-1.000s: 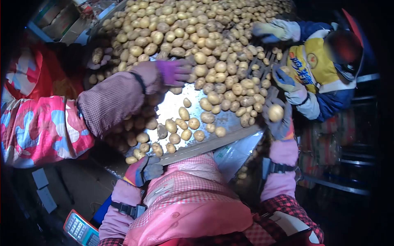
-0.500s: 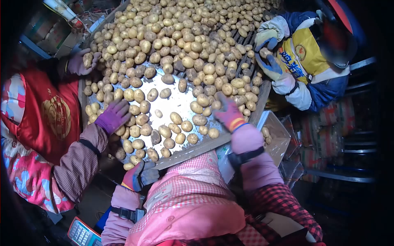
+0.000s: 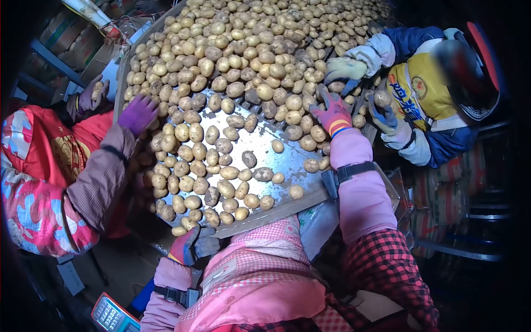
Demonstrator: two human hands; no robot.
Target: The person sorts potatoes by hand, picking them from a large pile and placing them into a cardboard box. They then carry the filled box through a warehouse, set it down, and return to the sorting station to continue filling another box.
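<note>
My right hand (image 3: 333, 110), in a pink and purple glove with a striped cuff, reaches over the potatoes (image 3: 293, 102) on the right of the sorting table. Its fingers are apart and touch the heap; no potato shows in its grip. Low at the front edge of the table is my left hand (image 3: 191, 246), in a glove with grey fingers. Those fingers are bent and close together, and whatever may be inside them is hidden. Loose potatoes (image 3: 226, 188) lie close above it on the metal tabletop (image 3: 254, 146).
Left of me, a co-worker's purple glove (image 3: 138, 115) is at the heap's edge. Opposite right, another co-worker's pale glove (image 3: 345, 70) reaches onto the potatoes near my right hand. A wooden rim (image 3: 271, 213) borders the table. A keypad device (image 3: 110, 315) sits lower left.
My right hand has moved up and to the right, farther into the heap. Several potatoes have shifted across the metal. The co-workers' hands have moved; my left hand stays at the edge.
</note>
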